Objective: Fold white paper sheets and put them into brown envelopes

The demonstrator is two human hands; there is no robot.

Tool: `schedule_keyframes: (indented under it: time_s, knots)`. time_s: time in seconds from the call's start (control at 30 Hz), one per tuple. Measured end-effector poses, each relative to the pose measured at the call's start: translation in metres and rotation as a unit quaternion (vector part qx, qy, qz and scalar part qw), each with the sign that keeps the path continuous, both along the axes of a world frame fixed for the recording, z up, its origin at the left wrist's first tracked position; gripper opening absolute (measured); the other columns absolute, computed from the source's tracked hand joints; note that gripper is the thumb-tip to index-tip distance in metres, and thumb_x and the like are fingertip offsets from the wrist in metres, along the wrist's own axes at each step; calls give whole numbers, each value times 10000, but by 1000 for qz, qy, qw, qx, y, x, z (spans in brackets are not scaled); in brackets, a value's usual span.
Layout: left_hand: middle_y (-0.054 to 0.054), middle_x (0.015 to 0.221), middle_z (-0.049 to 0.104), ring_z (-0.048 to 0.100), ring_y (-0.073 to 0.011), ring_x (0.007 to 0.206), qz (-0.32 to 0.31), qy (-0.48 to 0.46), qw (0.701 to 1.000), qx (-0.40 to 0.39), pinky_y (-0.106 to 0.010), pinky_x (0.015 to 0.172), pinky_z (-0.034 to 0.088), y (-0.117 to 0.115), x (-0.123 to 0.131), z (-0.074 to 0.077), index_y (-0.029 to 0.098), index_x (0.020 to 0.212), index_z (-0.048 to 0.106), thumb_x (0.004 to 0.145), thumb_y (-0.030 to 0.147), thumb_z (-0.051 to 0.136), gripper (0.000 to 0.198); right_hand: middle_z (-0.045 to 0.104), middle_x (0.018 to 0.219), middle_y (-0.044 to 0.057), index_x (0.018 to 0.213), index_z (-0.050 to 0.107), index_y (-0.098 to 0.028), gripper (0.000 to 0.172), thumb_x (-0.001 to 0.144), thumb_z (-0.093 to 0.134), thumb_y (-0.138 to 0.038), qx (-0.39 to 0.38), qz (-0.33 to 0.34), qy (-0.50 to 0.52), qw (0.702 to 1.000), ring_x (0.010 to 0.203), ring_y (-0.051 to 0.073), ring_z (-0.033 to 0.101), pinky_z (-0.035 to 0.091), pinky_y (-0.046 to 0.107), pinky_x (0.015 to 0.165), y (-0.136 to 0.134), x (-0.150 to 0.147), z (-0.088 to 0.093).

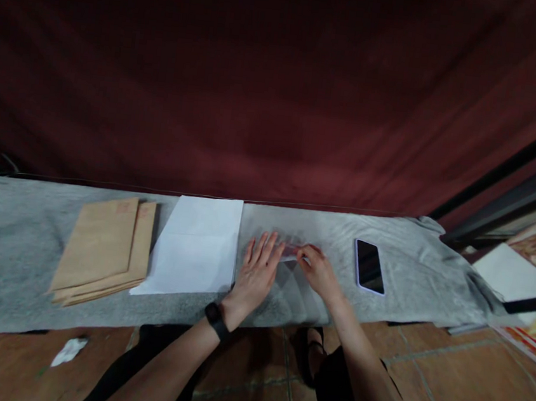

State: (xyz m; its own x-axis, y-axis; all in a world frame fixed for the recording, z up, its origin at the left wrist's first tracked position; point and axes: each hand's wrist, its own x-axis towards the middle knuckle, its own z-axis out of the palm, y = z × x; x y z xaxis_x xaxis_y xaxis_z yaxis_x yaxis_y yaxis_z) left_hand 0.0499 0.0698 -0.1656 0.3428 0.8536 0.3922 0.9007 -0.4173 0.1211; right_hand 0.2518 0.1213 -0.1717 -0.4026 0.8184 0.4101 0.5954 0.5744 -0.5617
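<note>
My left hand (257, 269) lies flat with fingers stretched out on a folded, clear-looking sheet (294, 278) on the grey cloth (15, 231). A black band sits on that wrist. My right hand (318, 271) is just to the right, fingers curled and pinching the sheet's upper edge near the left fingertips. The sheet is faint and hard to make out. A stack of white paper (196, 247) lies to the left of my left hand, and a pile of brown envelopes (104, 250) lies further left.
A dark phone (369, 266) lies face up to the right of my right hand. A dark red curtain (280, 87) hangs behind the cloth. A black metal frame (513, 188) and printed sheets stand at the right. A crumpled white scrap (69, 352) lies on the tiled floor.
</note>
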Motion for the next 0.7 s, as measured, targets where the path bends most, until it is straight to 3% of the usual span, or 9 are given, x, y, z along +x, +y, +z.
schedule_keyframes:
  time_s: [0.17,0.33,0.47,0.57,0.7]
  knots:
    - [-150,1513,449,428,-253,1393,-37,51,994,-91,-431,1134,373,-4,6,-30,144,1419,461,940,124,394,484,703,923,13,887,592,-244,171,901,472,-124,-97,29,-56,993,901,182,671,495,305,834,-14,19,-4]
    - [-169,1519,434,402,-258,1412,-47,113,986,-115,-440,1131,370,-7,8,-32,106,1430,452,898,37,333,550,719,1018,0,1059,635,-252,322,831,480,-84,-190,62,-64,978,904,174,687,520,306,834,-19,29,-6]
    - [-167,1540,399,372,-255,1430,-53,123,984,-121,-436,1153,339,-7,5,-28,95,1444,434,874,17,317,587,699,1177,66,1192,632,-229,328,920,453,-185,-136,-1,-43,990,1089,205,655,504,379,976,-14,17,-19]
    - [-146,1553,383,344,-217,1446,-54,118,984,-120,-427,1175,306,-3,-2,-26,119,1475,389,851,-7,298,643,571,1401,116,1346,560,-189,403,973,439,-279,-75,-5,-93,993,1314,223,511,404,413,1116,-13,0,-30]
    - [-130,1565,366,315,-201,1459,-49,129,982,-130,-426,1190,277,1,-8,-26,131,1495,350,842,7,314,666,385,1557,113,1467,443,-169,496,1019,373,-368,-55,-22,-198,979,1454,243,318,282,459,1191,-17,-15,-40]
